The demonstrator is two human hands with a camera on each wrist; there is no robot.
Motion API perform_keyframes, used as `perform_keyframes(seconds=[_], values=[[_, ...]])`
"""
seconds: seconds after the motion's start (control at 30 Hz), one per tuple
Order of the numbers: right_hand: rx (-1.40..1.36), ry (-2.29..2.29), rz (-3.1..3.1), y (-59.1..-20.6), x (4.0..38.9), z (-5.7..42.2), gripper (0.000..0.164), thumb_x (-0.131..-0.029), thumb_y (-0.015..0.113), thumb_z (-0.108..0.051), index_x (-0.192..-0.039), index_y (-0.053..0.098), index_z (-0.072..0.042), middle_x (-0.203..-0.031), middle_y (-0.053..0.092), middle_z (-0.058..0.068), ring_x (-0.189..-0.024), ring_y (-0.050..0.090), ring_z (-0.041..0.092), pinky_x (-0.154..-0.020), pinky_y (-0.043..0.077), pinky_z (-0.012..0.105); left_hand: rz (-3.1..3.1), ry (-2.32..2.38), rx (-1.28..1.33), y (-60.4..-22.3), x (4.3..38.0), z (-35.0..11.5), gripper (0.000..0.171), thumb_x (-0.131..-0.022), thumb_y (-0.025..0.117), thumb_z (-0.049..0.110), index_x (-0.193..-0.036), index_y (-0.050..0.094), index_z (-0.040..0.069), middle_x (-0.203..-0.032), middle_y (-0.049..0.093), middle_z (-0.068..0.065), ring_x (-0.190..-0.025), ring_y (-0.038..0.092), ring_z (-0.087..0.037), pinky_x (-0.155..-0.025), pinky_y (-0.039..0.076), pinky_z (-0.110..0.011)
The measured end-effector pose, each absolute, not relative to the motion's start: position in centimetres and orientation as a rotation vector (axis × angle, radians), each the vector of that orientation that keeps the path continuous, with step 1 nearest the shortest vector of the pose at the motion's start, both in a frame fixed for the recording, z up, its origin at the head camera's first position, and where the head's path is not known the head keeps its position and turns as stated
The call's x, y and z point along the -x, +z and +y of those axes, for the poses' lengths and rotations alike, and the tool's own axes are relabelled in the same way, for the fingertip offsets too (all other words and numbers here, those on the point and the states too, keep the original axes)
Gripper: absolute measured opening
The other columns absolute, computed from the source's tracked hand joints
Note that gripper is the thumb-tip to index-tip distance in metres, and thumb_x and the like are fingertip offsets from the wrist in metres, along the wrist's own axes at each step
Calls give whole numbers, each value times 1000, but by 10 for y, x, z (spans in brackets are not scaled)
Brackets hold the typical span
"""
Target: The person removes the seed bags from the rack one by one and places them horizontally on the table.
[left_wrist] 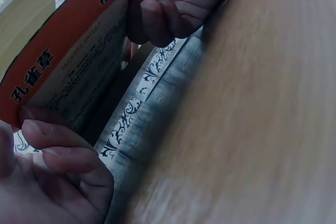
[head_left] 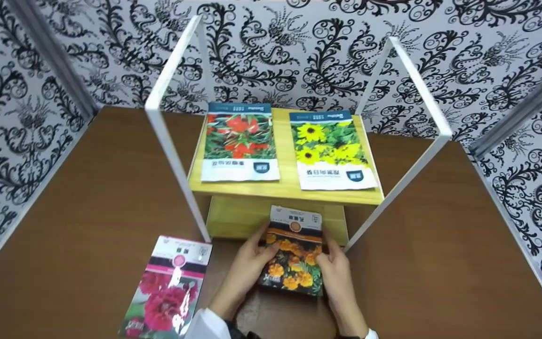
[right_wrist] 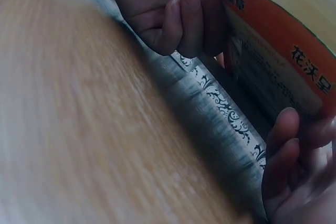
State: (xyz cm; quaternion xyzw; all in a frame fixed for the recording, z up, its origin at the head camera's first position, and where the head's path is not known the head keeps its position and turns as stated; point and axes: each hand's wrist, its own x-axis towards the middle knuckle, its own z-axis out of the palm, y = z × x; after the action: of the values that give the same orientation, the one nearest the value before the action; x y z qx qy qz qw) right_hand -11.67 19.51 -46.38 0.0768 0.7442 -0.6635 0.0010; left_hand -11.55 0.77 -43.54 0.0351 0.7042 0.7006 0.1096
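Both hands grip an orange marigold seed packet (head_left: 295,259) by its sides, in front of the rack's lower shelf. My left hand (head_left: 247,263) has its thumb on the picture side and its fingers behind. The right hand (head_left: 339,275) pinches the opposite edge likewise. In the left wrist view the packet's orange-bordered back (left_wrist: 79,40) shows, with curled fingertips of the left hand (left_wrist: 63,169) against it. From the right wrist, the right hand (right_wrist: 299,171) appears at the packet's lower corner. The packet's top edge overlaps the lower shelf (head_left: 233,216) in the head view.
On the upper shelf (head_left: 282,155) of the white-framed rack lie a red-flower packet (head_left: 240,141) and a yellow-flower packet (head_left: 332,150). A pink-flower packet (head_left: 167,292) lies on the brown table (head_left: 440,263) at the left. White rack posts (head_left: 177,165) flank the shelves; a patterned wall (head_left: 280,56) stands behind.
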Motion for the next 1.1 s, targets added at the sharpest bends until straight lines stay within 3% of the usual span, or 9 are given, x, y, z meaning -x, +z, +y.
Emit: perform_keyframes(seconds=[0.1, 0.17, 0.3, 0.4, 0.5, 0.57, 0.83, 1.0, 1.1], values=[[-207, -2076, 2367, -465, 121, 198, 65, -80, 44, 3, -141, 25, -15, -86, 61, 12, -37, 32, 8, -39, 34, 22, 2099, 2045, -113, -433, 120, 11, 64, -88, 55, 17, -140, 21, 2, -66, 59, -6, -57, 53, -12, -59, 46, -29], [-186, -2077, 2371, -468, 123, 200, 64, -82, 44, 3, -141, 25, -11, -116, 55, 15, -43, 41, 9, -47, 41, 23, 2073, 2073, -110, -439, 122, 14, 64, -88, 55, 15, -141, 21, 3, -59, 55, -3, -51, 48, -10, -52, 44, -26], [-182, -2012, 2435, -475, 125, 203, 60, -83, 43, 1, -140, 26, -5, -135, 40, 14, -49, 42, 11, -54, 42, 25, 2075, 2097, -95, -462, 128, 19, 67, -87, 57, 19, -142, 21, 9, -49, 40, 5, -42, 36, -7, -42, 35, -21], [-176, -1964, 2503, -475, 127, 205, 57, -85, 44, -2, -139, 28, -7, -136, 38, 11, -64, 50, 12, -61, 44, 25, 2112, 2083, -103, -471, 132, 23, 68, -86, 58, 24, -142, 21, 13, -47, 33, 8, -40, 32, -6, -39, 32, -20], [-145, -1970, 2511, -466, 127, 205, 54, -89, 45, -8, -140, 28, -10, -132, 43, 11, -88, 54, 19, -74, 46, 27, 2117, 2090, -126, -465, 136, 25, 67, -87, 58, 23, -142, 22, 12, -49, 42, 5, -42, 38, -7, -41, 37, -22], [-141, -1970, 2510, -462, 129, 206, 53, -91, 46, -13, -140, 28, -13, -130, 44, 10, -93, 54, 20, -76, 46, 29, 2125, 2086, -145, -460, 139, 25, 67, -87, 57, 22, -142, 22, 12, -54, 50, 3, -43, 40, -7, -43, 39, -22], [-94, -1929, 2563, -467, 134, 191, 52, -92, 47, -18, -140, 29, -18, -119, 52, 15, -78, 58, 21, -67, 48, 33, 2193, 2080, -134, -425, 127, 8, 62, -87, 55, 11, -139, 23, -1, -60, 50, 1, -43, 41, -4, -44, 39, -20], [-35, -1813, 2678, -471, 134, 185, 51, -90, 48, -16, -139, 32, -19, -119, 53, 11, -76, 55, 18, -67, 45, 33, 2244, 2061, -97, -427, 119, 1, 60, -88, 55, 10, -139, 25, -2, -62, 47, -1, -47, 39, -4, -46, 38, -19], [-48, -1776, 2712, -470, 131, 184, 52, -88, 48, -13, -138, 34, -16, -118, 54, 10, -73, 54, 16, -66, 44, 31, 2253, 2047, -116, -433, 117, 0, 62, -88, 55, 12, -139, 23, -2, -74, 55, -7, -48, 41, -5, -47, 40, -22]])
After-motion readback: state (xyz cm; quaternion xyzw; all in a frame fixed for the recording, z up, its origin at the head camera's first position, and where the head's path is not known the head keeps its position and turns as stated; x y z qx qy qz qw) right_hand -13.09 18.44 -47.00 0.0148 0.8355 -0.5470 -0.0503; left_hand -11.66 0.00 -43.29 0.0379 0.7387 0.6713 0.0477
